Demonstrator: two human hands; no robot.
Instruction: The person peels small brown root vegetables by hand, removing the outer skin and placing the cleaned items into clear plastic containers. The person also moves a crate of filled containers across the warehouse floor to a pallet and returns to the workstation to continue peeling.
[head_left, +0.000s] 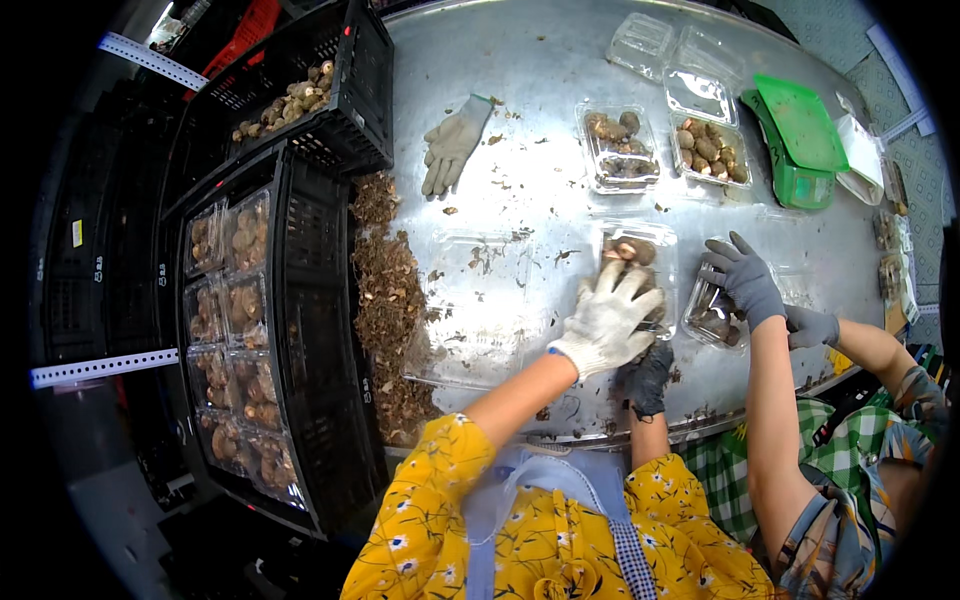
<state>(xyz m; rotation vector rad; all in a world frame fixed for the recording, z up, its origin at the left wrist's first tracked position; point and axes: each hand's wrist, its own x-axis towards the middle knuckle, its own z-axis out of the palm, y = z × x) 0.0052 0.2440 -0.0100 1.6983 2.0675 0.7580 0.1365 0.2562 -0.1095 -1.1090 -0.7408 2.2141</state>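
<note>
My left hand (611, 319), in a white knit glove, lies with spread fingers over a clear plastic clamshell box (670, 247) of brown taro-like corms (634, 250). Close below the same box is my right hand (646, 379), in a dark grey glove; its fingers are partly hidden, so its hold cannot be told. To the left, an open clamshell box (480, 300) lies on the metal table (540, 45). Farther back stand a closed box of corms (619, 150) and another box of corms (711, 150) with its lid raised.
At right, a co-worker's gloved hands (742, 281) are at another box (709, 319). A green scale (802, 127) stands behind. A loose grey glove (457, 142), a heap of brown debris (386, 300) and black crates (315, 300) with packed boxes (247, 304) are at left.
</note>
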